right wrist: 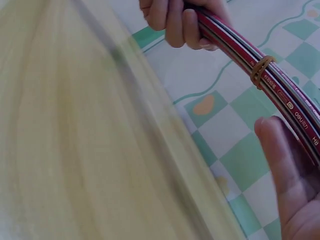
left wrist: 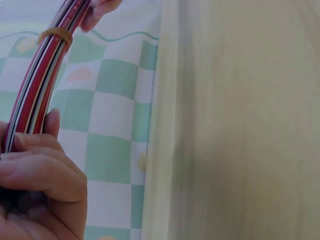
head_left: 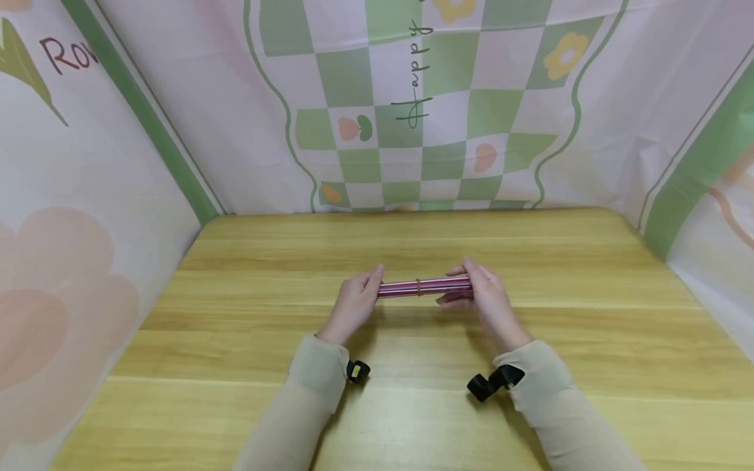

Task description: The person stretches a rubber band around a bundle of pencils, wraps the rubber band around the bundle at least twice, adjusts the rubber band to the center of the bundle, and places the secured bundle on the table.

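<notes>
A slim bundle of red-and-dark striped pencils [head_left: 400,288] is held level above the table by both hands. A tan rubber band [head_left: 419,287] circles its middle, and "deli" and "HB" are printed on the pencils [right wrist: 285,95] in the right wrist view. My left hand [head_left: 353,301] grips the left end; its curled fingers [left wrist: 55,172] show in the left wrist view. At the other end, my right hand [head_left: 491,301] holds the bundle between thumb and fingers, with some lower fingers reaching out loosely beneath it. Both hands hide the pencil ends.
The wooden table [head_left: 412,405] extends beneath both arms. A patterned cloth [head_left: 400,163] with green checks hangs behind its far edge, and printed cloth also lines the left and right sides. Black wrist cameras [head_left: 358,371] sit at both cuffs.
</notes>
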